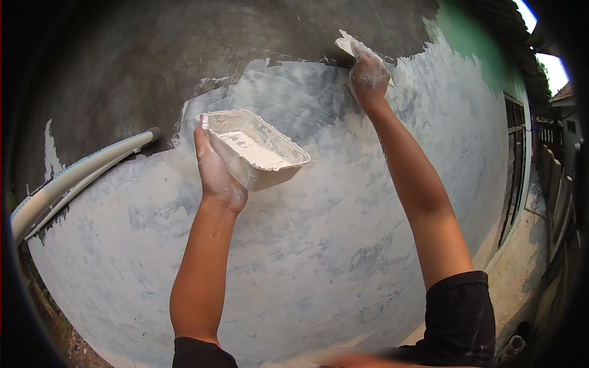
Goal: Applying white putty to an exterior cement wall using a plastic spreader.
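Observation:
My left hand is closed around the left side of a rectangular whitish plastic tub, held up in front of the wall and tilted. White putty lies in its bottom and smears its inner sides and rim. Higher up and to the right, my right hand grips a putty knife caked with white paste; its handle is mostly hidden by the fingers. The knife is at the wall, by the border between the white coat and the bare dark grey surface. Both hands are smeared with white.
Two pale pipes stick out along the wall on the left. A green painted patch shows at the upper right. Farther right are a window with dark bars, a concrete path and a fence.

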The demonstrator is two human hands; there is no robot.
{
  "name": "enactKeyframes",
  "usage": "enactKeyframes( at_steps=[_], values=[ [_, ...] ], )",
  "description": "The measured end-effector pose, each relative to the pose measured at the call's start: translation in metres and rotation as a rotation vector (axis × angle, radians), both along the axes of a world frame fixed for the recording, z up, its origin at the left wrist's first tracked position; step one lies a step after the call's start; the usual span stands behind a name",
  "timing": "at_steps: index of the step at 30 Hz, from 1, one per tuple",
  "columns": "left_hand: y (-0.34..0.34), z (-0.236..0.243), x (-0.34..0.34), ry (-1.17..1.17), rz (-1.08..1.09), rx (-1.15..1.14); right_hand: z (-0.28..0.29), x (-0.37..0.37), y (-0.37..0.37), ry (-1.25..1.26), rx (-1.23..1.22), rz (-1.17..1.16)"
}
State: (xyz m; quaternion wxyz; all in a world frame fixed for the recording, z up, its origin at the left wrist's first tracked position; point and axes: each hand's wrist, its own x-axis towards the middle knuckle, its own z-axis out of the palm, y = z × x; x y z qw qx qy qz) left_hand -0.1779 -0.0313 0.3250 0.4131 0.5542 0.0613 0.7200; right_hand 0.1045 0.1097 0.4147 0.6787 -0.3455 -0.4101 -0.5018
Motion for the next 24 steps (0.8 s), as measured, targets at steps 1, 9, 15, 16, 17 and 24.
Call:
enactKeyframes(
  at_steps=[1,9,15,16,17,24],
  values=[
    [0.000,0.003,0.011,-0.017,0.005,-0.020,-0.002,0.004,0.012,0.036,-0.175,-0.069],
    [0.029,0.014,0.017,0.002,-0.133,0.098,-0.050,-0.052,-0.042,-0.232,-0.629,-0.152],
    [0.037,0.021,0.037,-0.031,-0.211,0.145,-0.012,-0.014,-0.072,-0.198,-0.649,-0.045],
    [0.031,0.021,0.042,-0.040,-0.196,0.139,0.000,-0.008,-0.071,-0.175,-0.583,-0.027],
    [0.028,0.020,0.044,-0.050,-0.177,0.129,0.012,-0.003,-0.067,-0.175,-0.578,-0.027],
    [0.009,0.013,0.060,-0.037,-0.188,0.103,0.065,0.025,-0.024,-0.024,-0.383,0.136]
  ],
)
